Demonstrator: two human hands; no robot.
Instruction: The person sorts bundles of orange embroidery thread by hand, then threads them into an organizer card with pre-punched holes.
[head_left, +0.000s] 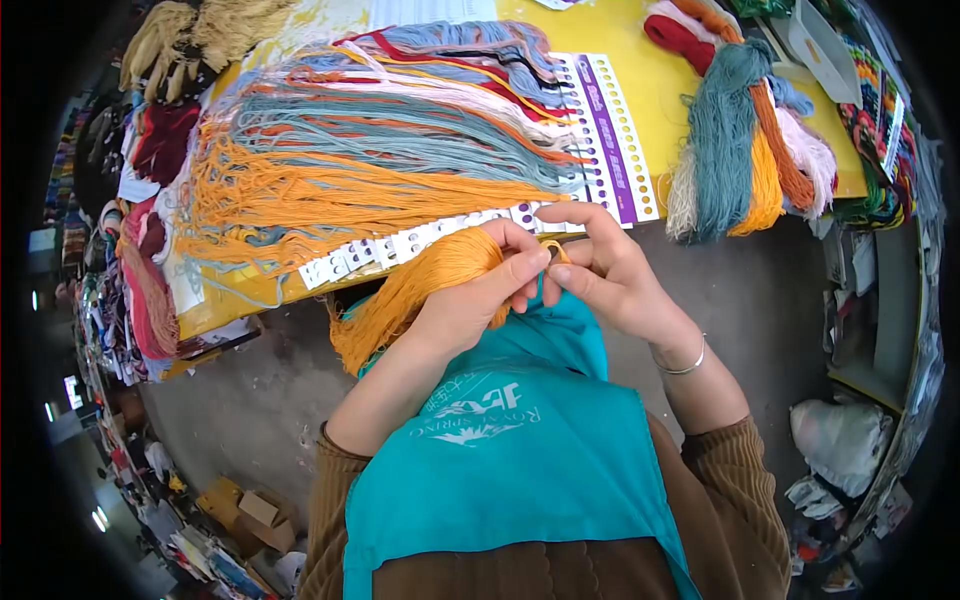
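My left hand (480, 290) is closed on a thick hank of orange thread (420, 280), which hangs down its outer side past the table edge. A small loop of the thread (553, 247) stands up between both hands' fingertips. My right hand (610, 270) pinches that loop with thumb and fingers, its index finger arched above. Just beyond the hands lie punched white cards (405, 240) along the table edge. Long orange strands (350, 200) are spread over the table, beside grey-blue, white and red strands (400, 130).
A purple and white card (605, 140) with holes lies on the yellow table (650, 100). Teal, orange and pink hanks (725, 140) hang over its front edge at the right. Cardboard boxes (262, 515) and a plastic bag (840, 440) are on the floor.
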